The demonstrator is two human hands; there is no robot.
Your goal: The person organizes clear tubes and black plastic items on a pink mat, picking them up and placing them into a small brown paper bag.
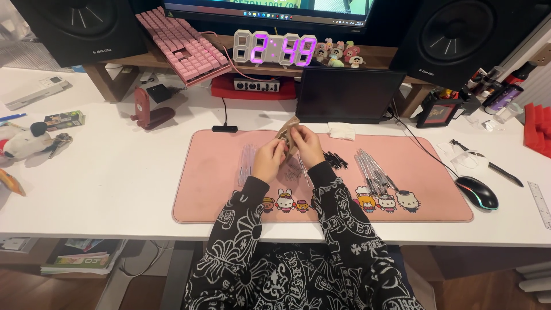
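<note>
Two hands meet above a pink desk mat (218, 189): the left hand (268, 161) and right hand (308, 146), fingers curled closed, together pinch a small brown packet (287, 132) held just over the mat's middle, clear pen barrels (373, 172) and black pen parts (336, 160) lying nearby.

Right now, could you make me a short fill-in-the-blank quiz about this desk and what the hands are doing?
1. Both hands hold a small ____ packet.
2. The desk mat is ____ in colour.
3. The computer mouse lies to the person's ____.
4. The pink keyboard leans beside a black ____.

Missing words: brown; pink; right; speaker
</note>
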